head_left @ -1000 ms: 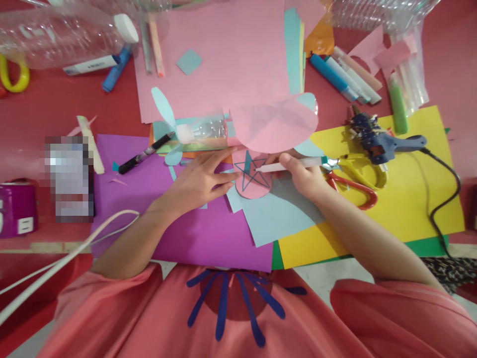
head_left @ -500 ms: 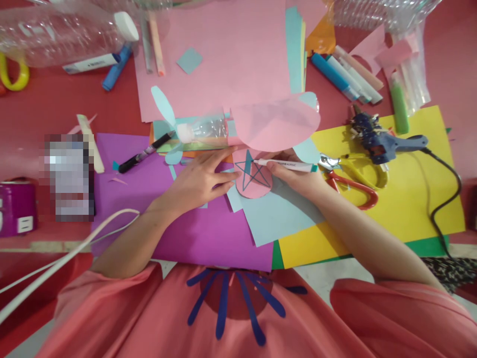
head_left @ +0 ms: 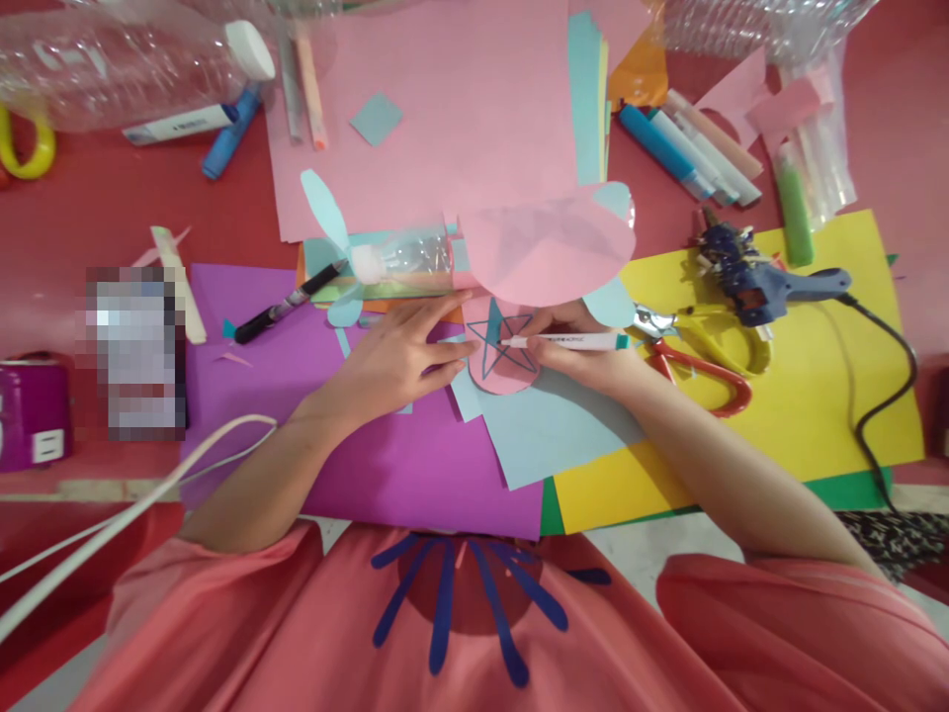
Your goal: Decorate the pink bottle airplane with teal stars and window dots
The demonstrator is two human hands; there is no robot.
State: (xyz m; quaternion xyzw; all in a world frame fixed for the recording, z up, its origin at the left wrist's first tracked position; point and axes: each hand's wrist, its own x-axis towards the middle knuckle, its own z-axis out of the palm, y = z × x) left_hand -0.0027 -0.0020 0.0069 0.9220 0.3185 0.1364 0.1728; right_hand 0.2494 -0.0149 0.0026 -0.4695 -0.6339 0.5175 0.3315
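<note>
A white marker (head_left: 593, 341) with a teal end is gripped in my right hand (head_left: 574, 341), its tip on a pink rounded paper piece (head_left: 511, 379). On that piece is a teal star outline, its upper part and some of its middle coloured in. My left hand (head_left: 404, 351) lies with fingers spread, fingertips at the piece's left edge. Just beyond sits a clear plastic bottle (head_left: 415, 255) on its side, with pink paper (head_left: 549, 252) on its body and light-blue blades (head_left: 324, 206) at its cap. Light-blue paper (head_left: 563, 425) lies beneath the pink piece.
Scissors (head_left: 719, 381) and a blue glue gun (head_left: 763, 282) with a black cord rest on yellow paper (head_left: 830, 396) at right. Several markers (head_left: 667, 148) lie behind. On the left are a black pen (head_left: 289, 303), a blurred phone (head_left: 140, 356), a purple can (head_left: 34, 410) and a white cable (head_left: 148, 504).
My right hand has shifted the marker tip slightly down and toward me within the star, and more of the star's middle is coloured. My left hand stays where it was.
</note>
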